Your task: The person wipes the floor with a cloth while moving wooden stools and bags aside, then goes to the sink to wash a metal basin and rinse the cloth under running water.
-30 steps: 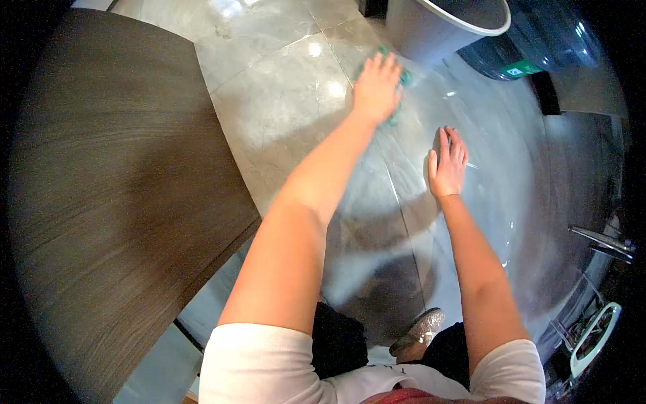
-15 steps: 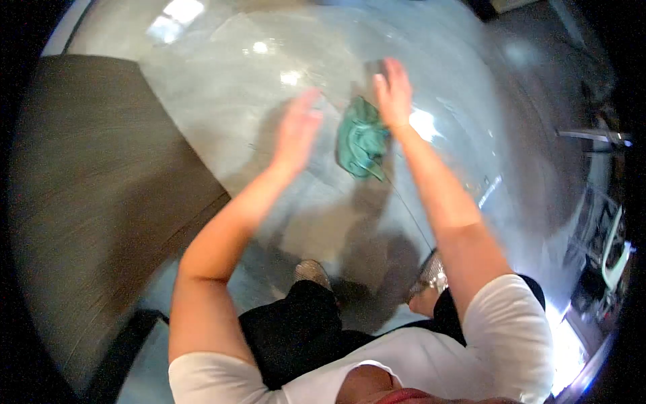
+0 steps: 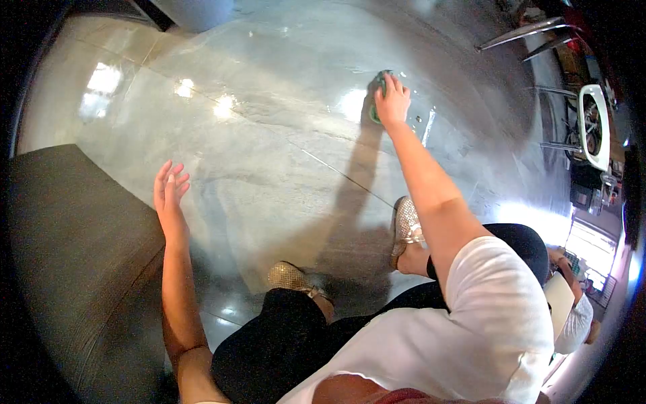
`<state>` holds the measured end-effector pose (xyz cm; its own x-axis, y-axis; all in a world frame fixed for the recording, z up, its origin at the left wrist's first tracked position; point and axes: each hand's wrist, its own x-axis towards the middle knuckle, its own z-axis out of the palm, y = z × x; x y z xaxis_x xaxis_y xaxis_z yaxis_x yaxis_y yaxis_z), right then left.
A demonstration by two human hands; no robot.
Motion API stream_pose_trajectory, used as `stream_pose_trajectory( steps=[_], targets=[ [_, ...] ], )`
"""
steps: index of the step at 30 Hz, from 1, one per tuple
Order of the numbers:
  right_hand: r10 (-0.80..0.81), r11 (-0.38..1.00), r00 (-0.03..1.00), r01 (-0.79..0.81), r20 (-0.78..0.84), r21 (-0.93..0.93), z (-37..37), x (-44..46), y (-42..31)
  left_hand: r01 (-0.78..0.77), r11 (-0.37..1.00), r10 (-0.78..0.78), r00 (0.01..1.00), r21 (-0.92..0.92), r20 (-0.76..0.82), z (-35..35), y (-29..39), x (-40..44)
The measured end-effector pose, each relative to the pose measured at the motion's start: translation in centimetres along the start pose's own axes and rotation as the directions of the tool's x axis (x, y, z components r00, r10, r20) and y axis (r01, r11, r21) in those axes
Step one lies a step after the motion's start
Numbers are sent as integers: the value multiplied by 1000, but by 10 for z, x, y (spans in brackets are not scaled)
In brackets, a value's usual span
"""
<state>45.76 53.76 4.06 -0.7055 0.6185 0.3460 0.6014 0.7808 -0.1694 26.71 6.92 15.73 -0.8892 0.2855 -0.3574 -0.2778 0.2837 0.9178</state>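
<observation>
My right hand (image 3: 393, 99) is closed over a green cloth (image 3: 375, 116) on the shiny grey floor (image 3: 269, 161). Most of the cloth is hidden under the palm and fingers; green edges show at its left and top. Just right of the cloth, small wet-looking drops (image 3: 418, 119) and a bright streak (image 3: 429, 126) mark the floor. My left hand (image 3: 169, 192) hangs at the left with fingers apart and holds nothing. It is nearest to the corner of a dark brown, upholstered-looking piece (image 3: 81, 242).
My feet in glittery shoes (image 3: 289, 276) stand below on the floor. A chair with a white frame (image 3: 593, 128) and metal legs (image 3: 521, 34) is at the right. Another person (image 3: 575, 326) is at the lower right. A grey rounded object (image 3: 195, 12) stands at the top left.
My right hand has gone onto the green cloth, which now lies bunched under it, farther right near the drops. My left hand has moved away to the left. The view has turned right.
</observation>
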Motion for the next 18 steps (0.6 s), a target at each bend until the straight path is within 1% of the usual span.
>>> stream_pose_trajectory(
  steps=[1, 2, 3, 4, 5, 6, 7, 8, 9, 10, 11, 13, 14, 15, 16, 17, 18],
  targets=[
    [7, 997, 992, 3, -129, 79, 0, 5, -7, 37, 999, -38, 999, -5, -19, 7, 2, -3],
    [58, 976, 995, -75, 86, 204, -21, 9, -47, 41, 999, -41, 999, -9, -8, 13, 2, -3],
    [-128, 943, 969, 185, -209, 277, -8, -9, -86, 22, 999, -21, 1000, -29, 9, 15, 2, -1],
    [-135, 905, 989, 99, 58, 414, -44, -21, -149, 0, 999, 1, 1000, -45, 24, 18, 5, 3],
    [-327, 853, 934, 227, 142, 469, -59, -46, -195, -6, 999, 7, 1000, -38, 27, 23, 10, 8],
    [-514, 771, 835, 348, 198, 533, -65, -81, -243, -46, 996, 49, 998, -71, 33, 24, 11, 16],
    [-585, 601, 811, 431, 3, 673, -44, -131, -277, -75, 993, 78, 996, -91, 34, 28, 15, 21],
    [-707, 445, 701, 345, 88, 826, -35, -174, -304, -73, 994, 76, 997, -85, 32, 31, 19, 25],
    [-812, 339, 580, 559, -65, 757, -29, -211, -304, -78, 994, 82, 996, -78, 48, 34, 23, 25],
    [-886, 203, 419, 734, -197, 648, -33, -226, -305, -79, 994, 84, 995, -70, 62, 34, 24, 23],
    [-885, 192, 419, 727, -204, 660, -25, -230, -303, -72, 996, 75, 996, -58, 49, 31, 24, 18],
    [-895, 226, 421, 716, -151, 661, -13, -200, -285, -119, 992, 114, 989, 43, 99, 23, 22, 9],
    [-905, 354, 397, 509, 151, 784, -23, -154, -264, -115, 992, 111, 990, 51, 85, 16, 18, 5],
    [-827, 471, 551, 574, 109, 669, -21, -126, -231, -101, 991, 92, 991, 92, 94, 6, 12, 1],
    [-723, 601, 688, 580, 64, 550, -18, -98, -198, -86, 987, 73, 992, 133, 101, -3, 7, -2],
    [-604, 753, 789, 517, 115, 408, -16, -73, -161, -86, 987, 74, 993, 135, 94, -12, 1, -5],
    [-465, 881, 805, 378, 368, 285, -10, -42, -124, -42, 991, 35, 998, 128, 52, -19, -4, -5]
  ],
)
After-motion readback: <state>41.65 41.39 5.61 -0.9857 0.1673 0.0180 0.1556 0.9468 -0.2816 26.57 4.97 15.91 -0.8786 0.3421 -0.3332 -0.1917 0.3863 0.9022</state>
